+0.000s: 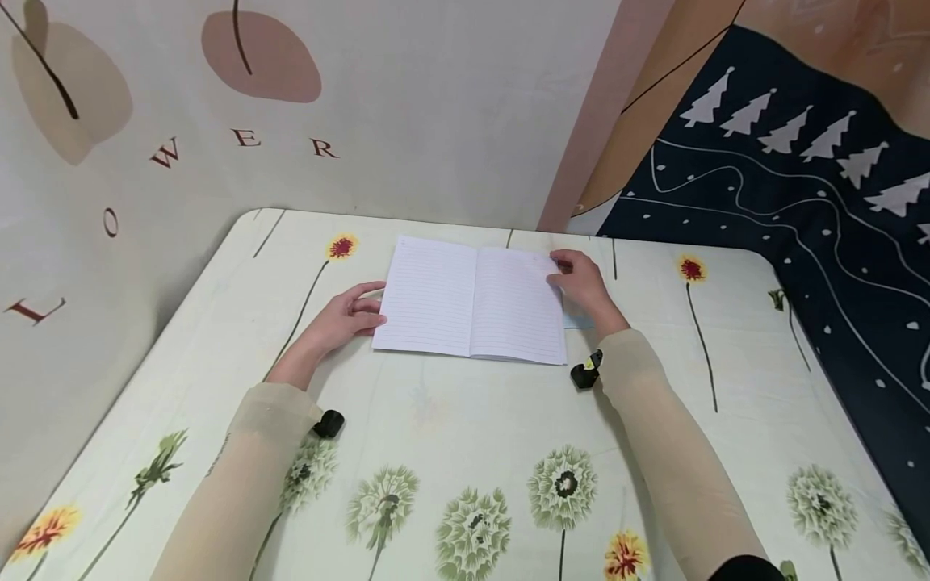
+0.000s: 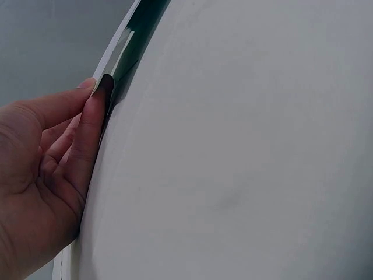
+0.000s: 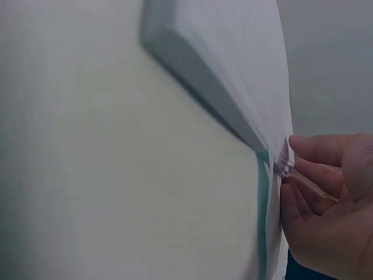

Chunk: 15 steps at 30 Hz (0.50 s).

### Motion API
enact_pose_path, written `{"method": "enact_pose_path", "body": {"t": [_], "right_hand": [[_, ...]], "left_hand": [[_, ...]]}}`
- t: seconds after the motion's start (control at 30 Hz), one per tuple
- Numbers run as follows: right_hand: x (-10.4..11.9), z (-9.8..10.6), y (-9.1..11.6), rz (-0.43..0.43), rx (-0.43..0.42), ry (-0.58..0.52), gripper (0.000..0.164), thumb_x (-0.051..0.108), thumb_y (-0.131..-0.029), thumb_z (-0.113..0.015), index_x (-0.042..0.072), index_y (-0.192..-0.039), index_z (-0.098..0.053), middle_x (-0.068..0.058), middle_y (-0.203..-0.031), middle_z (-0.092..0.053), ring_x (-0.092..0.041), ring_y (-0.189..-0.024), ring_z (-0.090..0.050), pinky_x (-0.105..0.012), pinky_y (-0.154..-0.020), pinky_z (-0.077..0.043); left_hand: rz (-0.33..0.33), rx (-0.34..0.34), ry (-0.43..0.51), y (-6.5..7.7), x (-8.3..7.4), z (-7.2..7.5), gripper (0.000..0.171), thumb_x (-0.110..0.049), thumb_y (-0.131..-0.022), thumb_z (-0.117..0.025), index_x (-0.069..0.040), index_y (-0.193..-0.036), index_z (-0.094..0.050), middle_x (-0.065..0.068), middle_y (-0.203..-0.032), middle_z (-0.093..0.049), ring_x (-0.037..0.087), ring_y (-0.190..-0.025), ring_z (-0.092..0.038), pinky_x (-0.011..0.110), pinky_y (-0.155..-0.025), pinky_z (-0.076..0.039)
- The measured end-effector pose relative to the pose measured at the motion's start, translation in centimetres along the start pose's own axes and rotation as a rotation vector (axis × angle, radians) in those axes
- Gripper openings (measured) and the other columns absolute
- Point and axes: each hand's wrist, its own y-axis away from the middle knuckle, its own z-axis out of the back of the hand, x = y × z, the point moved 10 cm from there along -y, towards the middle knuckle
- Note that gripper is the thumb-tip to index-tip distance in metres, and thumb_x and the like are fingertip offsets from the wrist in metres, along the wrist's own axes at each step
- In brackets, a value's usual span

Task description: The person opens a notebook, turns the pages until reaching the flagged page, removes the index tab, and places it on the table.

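Observation:
An open notebook (image 1: 429,298) with blank lined pages lies toward the far side of the table, its spine running front to back. My left hand (image 1: 347,316) pinches its left edge; in the left wrist view the thumb and a finger hold that edge, with a dark green underside (image 2: 137,52) showing beyond them. At the upper right edge, my right hand (image 1: 580,282) pinches the page edges. The right wrist view shows the stack of pages (image 3: 245,64) fanned toward those fingertips (image 3: 300,143). Below the pages there, a teal cover strip (image 3: 263,216) is visible.
The table (image 1: 436,420) is covered with a white cloth printed with flowers and dandelions. A pale wall hanging (image 1: 436,121) with letters rises right behind it, and a dark panel with white trees (image 1: 799,186) borders the right side.

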Motion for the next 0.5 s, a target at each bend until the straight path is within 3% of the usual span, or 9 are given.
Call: {"method": "enact_pose_path", "body": {"t": [0.23, 0.5], "right_hand": [[0.01, -0.21, -0.42, 0.006, 0.017, 0.093, 0.05, 0.003, -0.098, -0.057, -0.003, -0.147, -0.045, -0.018, -0.157, -0.036, -0.033, -0.137, -0.045, -0.041, -0.116, -0.039], [-0.39, -0.4, -0.57, -0.012, 0.024, 0.09, 0.05, 0.004, -0.1, -0.056, -0.001, -0.148, -0.044, -0.016, -0.16, -0.033, -0.031, -0.142, -0.042, -0.039, -0.117, -0.038]], "left_hand": [[-0.002, -0.003, 0.003, 0.03, -0.14, -0.02, 0.064, -0.009, -0.1, -0.058, -0.015, -0.157, -0.03, 0.026, -0.132, -0.058, -0.002, -0.09, -0.063, 0.015, -0.079, -0.056], [-0.003, 0.001, 0.007, -0.14, 0.04, -0.03, 0.065, -0.007, -0.1, -0.058, -0.014, -0.158, -0.029, 0.027, -0.134, -0.057, -0.003, -0.09, -0.063, 0.015, -0.079, -0.056]]}}
